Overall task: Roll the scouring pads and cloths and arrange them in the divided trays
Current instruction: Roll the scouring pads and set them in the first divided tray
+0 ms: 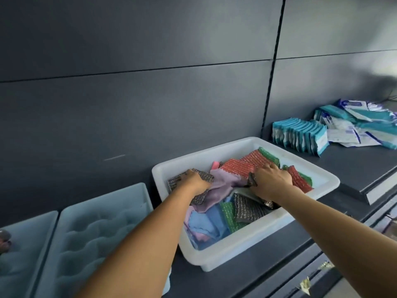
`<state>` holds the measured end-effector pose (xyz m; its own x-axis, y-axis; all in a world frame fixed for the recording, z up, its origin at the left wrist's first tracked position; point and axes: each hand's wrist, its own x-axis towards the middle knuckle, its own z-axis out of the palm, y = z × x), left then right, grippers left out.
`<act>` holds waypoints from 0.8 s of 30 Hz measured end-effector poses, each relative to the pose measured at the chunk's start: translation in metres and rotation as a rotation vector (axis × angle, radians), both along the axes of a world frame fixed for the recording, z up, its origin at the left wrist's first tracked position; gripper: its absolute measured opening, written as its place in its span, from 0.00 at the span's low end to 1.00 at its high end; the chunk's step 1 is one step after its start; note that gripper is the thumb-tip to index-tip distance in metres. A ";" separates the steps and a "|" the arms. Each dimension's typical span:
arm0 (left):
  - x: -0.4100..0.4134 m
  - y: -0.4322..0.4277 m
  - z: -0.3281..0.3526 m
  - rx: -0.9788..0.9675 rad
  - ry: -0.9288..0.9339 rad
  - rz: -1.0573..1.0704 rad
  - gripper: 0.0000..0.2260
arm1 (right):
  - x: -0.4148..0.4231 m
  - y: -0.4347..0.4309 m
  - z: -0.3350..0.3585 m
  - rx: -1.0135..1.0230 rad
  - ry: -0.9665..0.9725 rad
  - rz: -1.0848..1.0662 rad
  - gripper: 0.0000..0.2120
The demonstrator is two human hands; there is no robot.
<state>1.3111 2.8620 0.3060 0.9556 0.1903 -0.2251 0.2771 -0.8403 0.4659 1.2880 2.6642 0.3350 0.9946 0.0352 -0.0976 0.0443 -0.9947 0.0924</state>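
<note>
**Picking stock from the tub, seen from the head camera.** Nearest me, two pale-blue divided trays (96, 233) with wavy compartments stood on the tabletop (279, 250), just left of the white tub (236, 252). The tub held the loose stock: a blue cloth (206, 224), a green scouring pad (227, 214), a lilac cloth (223, 181) and, further back, red scouring pads (238, 167).

My left grip (196, 179) curled over a silver scouring pad (177, 182) by the tub's left wall. My right grip (271, 179) pinched the corner of a dark grey scouring pad (252, 179).

The step, as I judged it, was selecting one piece. It should be lifted clear of the tangled cloths before it is rolled tightly. Beyond lay teal packets (300, 136).
</note>
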 end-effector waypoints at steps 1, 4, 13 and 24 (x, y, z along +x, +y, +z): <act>0.004 -0.002 -0.004 0.026 0.029 0.009 0.45 | 0.002 -0.001 0.000 0.004 0.007 0.002 0.36; 0.015 0.000 -0.017 0.080 0.061 0.037 0.45 | 0.004 -0.005 0.000 0.071 -0.047 0.008 0.24; -0.004 0.022 -0.005 -0.514 -0.169 -0.047 0.11 | -0.023 0.009 0.008 0.434 -0.435 0.107 0.15; -0.172 0.144 0.037 -0.810 -0.544 0.017 0.03 | -0.105 0.126 0.024 1.111 -0.373 0.296 0.19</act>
